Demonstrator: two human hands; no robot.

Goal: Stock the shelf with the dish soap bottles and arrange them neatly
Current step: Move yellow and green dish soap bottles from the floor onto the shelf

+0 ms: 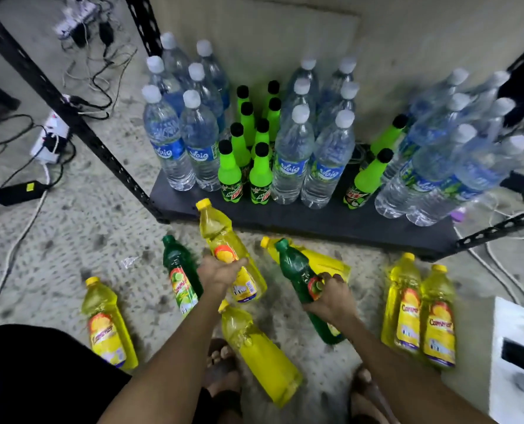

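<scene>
Bottom edge: two sandalled feet (222,367), partly covered by the forearms. Dark clothing fills the lower-left corner.

Between the forearms a yellow dish soap bottle (262,356) lies on the floor (71,240).

Centre frame, the left grip (221,272) has its fingers wrapped round the middle of a second yellow bottle (216,234), cap end pointing at the shelf's front edge.

Right of centre, the right grip (331,296) is closed round a green bottle (296,272), its label mostly covered by the fingers. Behind that, a third yellow bottle (322,260) is half hidden.

Lying on the floor:
- a green floor bottle (179,273) just left of the left grip
- a lone yellow bottle (109,327) at lower left
- a blurred yellow pair (419,316) at right

A white sheet (517,347) is cut off by the right edge.

Beyond, the dark bottom shelf (315,223) carries clear water bottles (289,154) and bright green soda bottles (230,175). The rightmost are smeared.

Cables and a power strip (48,139) at upper left.
</scene>
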